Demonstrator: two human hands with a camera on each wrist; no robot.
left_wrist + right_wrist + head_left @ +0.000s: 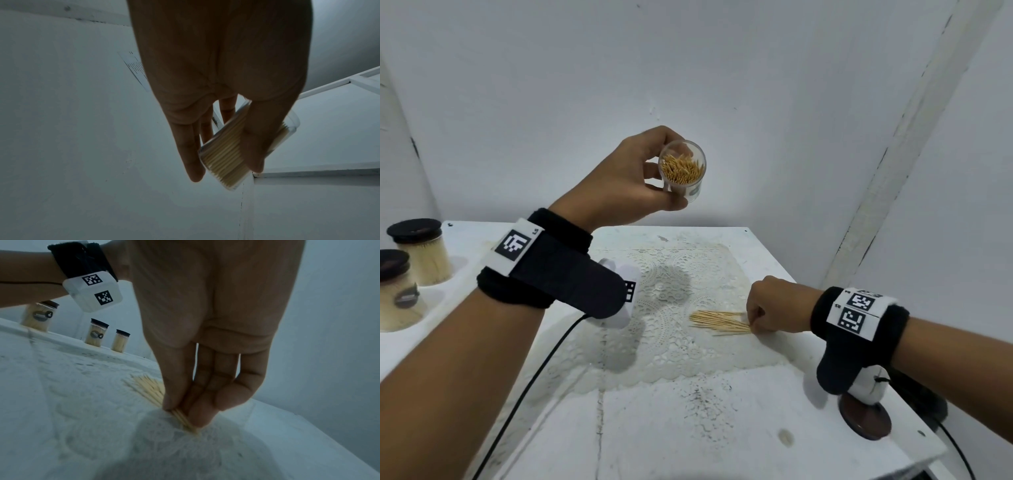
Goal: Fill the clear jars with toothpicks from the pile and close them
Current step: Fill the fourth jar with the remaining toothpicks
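While the left hand (633, 171) grips the open jar (683, 169) in the air above the desk's (688, 428) far edge, mouth tilted toward the wearer, the filling step is in hand.

- Jar: clear, lidless, already well packed with toothpicks standing on end.
- Pile (719, 322): a small remnant lying flat on the lace mat (671, 359), toward the desk's right edge.
- Right hand (774, 305): thumb and fingers (202, 415) pinched together on the pile's near end, fingertips down on the mat.
- Lid (864, 419): dark disc, near right corner, partly under the right wrist.
- Closed jars (421, 253): left edge, filled and capped.

Next move, by judgement: lift the pinched bundle kept parallel, then feed it tip-first into the jar's little remaining room.
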